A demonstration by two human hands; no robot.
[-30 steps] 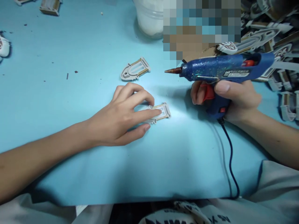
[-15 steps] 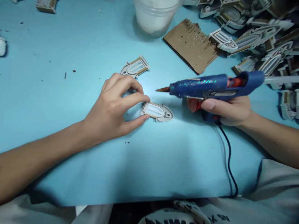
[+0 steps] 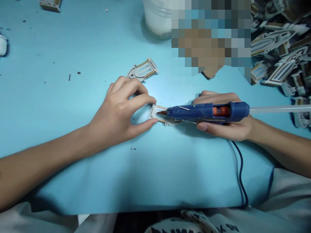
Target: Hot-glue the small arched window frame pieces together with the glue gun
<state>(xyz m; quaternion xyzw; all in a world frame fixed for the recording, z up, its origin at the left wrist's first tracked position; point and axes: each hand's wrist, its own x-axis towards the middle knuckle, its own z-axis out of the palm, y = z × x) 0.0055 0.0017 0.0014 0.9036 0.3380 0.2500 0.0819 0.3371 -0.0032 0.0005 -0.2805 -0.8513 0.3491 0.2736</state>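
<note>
Between thumb and index finger, my left hand pinches the flat end of a small arched window-shaped piece, white and grey with tan side strips, lying on the table. A blue hot glue gun is gripped in my right hand, with a clear glue stick out of its back. Its brown nozzle tip is over the piece, near my left fingertips; whether it touches cannot be made out. The gun's body hides much of the piece's pointed end. Just beyond my left hand lies a second similar piece.
A heap of similar pieces fills the right back. A translucent tub stands at the back, beside torn cardboard, partly covered by a pixelated patch. The gun's black cord runs over the front edge.
My right hand has brought the glue gun leftward and down, so its nozzle is now over the window piece. My left hand keeps its pinch in nearly the same spot.
</note>
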